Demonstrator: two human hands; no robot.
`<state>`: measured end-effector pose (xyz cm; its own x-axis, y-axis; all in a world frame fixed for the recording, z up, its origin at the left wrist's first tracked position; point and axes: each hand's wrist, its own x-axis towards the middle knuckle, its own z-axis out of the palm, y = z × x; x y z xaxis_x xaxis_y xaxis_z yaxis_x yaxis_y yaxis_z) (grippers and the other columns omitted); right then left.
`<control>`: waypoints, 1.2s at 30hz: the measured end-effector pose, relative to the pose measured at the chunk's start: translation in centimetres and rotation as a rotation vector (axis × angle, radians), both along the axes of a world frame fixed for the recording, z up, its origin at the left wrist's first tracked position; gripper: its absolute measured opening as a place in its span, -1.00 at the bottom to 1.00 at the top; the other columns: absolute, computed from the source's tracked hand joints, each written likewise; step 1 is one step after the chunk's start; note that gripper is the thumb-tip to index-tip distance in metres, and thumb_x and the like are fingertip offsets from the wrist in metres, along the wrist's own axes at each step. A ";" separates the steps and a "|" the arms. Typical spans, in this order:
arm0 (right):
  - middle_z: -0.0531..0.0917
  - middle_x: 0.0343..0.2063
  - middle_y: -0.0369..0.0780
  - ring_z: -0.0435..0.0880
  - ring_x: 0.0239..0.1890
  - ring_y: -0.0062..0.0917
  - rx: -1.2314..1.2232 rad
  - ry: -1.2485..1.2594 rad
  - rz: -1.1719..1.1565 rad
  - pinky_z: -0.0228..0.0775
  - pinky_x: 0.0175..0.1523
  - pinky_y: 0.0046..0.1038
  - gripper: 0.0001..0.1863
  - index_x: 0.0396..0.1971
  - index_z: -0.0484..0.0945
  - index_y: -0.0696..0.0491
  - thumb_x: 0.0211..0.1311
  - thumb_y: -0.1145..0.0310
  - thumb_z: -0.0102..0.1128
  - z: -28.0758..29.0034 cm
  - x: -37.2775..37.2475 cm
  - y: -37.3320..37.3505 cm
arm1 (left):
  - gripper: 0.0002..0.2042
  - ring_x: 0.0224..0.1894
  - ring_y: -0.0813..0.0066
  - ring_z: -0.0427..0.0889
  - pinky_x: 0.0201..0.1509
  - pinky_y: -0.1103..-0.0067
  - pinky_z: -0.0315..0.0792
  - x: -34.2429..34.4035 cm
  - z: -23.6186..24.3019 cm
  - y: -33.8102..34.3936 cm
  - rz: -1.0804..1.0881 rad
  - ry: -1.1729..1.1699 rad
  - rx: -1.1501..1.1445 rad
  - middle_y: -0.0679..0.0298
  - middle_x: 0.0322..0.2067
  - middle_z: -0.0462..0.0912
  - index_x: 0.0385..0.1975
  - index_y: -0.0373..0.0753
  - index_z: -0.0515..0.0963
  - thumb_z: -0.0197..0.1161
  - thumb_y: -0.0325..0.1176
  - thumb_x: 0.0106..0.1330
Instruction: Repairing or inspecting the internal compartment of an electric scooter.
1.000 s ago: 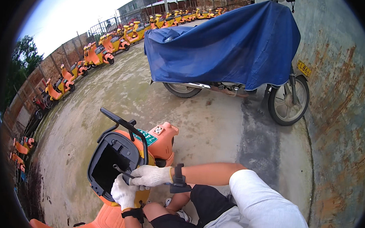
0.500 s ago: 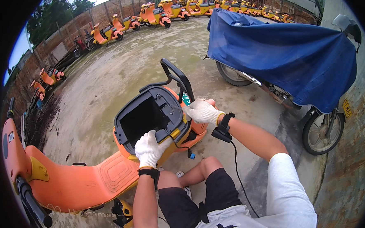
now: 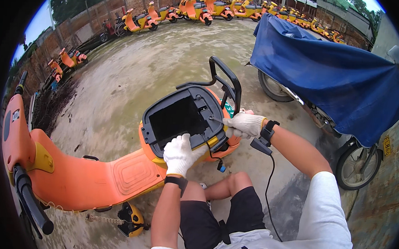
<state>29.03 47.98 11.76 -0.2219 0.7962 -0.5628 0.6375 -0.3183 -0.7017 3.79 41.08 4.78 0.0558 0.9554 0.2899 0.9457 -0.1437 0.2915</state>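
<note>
An orange and yellow scooter [image 3: 86, 179] stands in front of me, its black-rimmed storage box [image 3: 150, 137] open under where a seat sits. My left hand [image 3: 179, 155], in a white knit glove, is closed over the near rim of the box. My right hand [image 3: 245, 125], gloved too, is closed at the box's rear right corner. A slim metal tool [image 3: 216, 120] sticks out from its fingers toward the black rim; its exact kind and handle are hidden. A black cable with a blue plug [image 3: 222, 169] hangs down the scooter's near side, between my hands.
A black grab rail [image 3: 237, 83] rises behind the box. Below the footboard lies a yellow and black helmet [image 3: 132, 220]. On the right stands a motorcycle under a blue cover [image 3: 324, 72], beside a wall. Several parked scooters [image 3: 196, 11] line the far brick wall.
The whole view has shifted, so the scooter and motorcycle sit farther right. My left hand keeps its place on the rim, and my right hand stays at the rear corner with the metal tool.
</note>
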 end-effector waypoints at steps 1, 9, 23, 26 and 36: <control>0.52 -0.70 -0.35 0.39 -0.74 -0.63 -0.001 -0.007 0.012 0.24 -0.63 -0.52 -0.40 -0.39 0.73 0.09 0.49 -0.14 -0.03 -0.2 -0.1 -0.2 | -0.31 -0.15 0.16 0.73 -0.03 0.33 0.60 -0.1 0.0 -0.1 0.012 -0.007 -0.001 0.10 -0.22 0.74 -0.01 -0.21 0.66 0.45 0.24 -0.02; 0.56 -0.75 -0.30 0.42 -0.78 -0.65 0.115 -0.171 0.078 0.24 -0.65 -0.57 -0.35 -0.54 0.68 0.11 0.44 -0.18 0.01 -0.8 0.1 0.6 | -0.36 -0.21 0.19 0.70 -0.12 0.32 0.57 -0.6 -0.7 0.0 -0.004 -0.015 0.087 0.13 -0.30 0.68 -0.22 -0.23 0.63 0.45 0.27 -0.04; 0.54 -0.61 -0.39 0.35 -0.72 -0.76 -0.288 0.608 -0.289 0.11 -0.66 -0.65 -0.64 -0.28 0.54 0.00 0.60 0.08 -0.10 -2.7 -8.1 -4.5 | -0.42 -0.24 0.16 0.72 -0.17 0.32 0.60 -1.3 -1.4 0.8 -0.032 0.020 0.102 0.14 -0.29 0.71 -0.23 -0.20 0.66 0.49 0.20 -0.05; 0.64 -0.35 -0.29 0.45 -0.60 -0.72 -0.387 1.059 -0.373 0.29 -0.57 -0.68 -0.69 -0.24 0.49 0.02 0.61 0.11 -0.10 -5.0 -12.4 -2.7 | -0.57 -0.22 0.20 0.69 -0.18 0.29 0.55 -1.5 -1.0 0.6 0.006 -0.024 0.079 0.18 -0.36 0.66 -0.31 -0.16 0.61 0.46 0.06 0.04; 0.70 -0.22 -0.24 0.66 -0.38 -0.62 -0.234 1.024 -0.047 0.52 -0.31 -0.58 -0.63 0.06 0.53 0.17 0.55 0.17 0.05 -2.8 -10.2 -4.3 | -0.63 -0.24 0.20 0.75 -0.18 0.32 0.62 -1.2 -1.9 0.2 -0.145 -0.016 0.079 0.22 -0.32 0.74 -0.18 0.07 0.71 0.45 0.05 0.04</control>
<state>18.83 43.72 8.91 -0.6503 0.7121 -0.2646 -0.2425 -0.5247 -0.8160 2.58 41.31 2.89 0.1857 0.9122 0.3654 0.9088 -0.3008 0.2892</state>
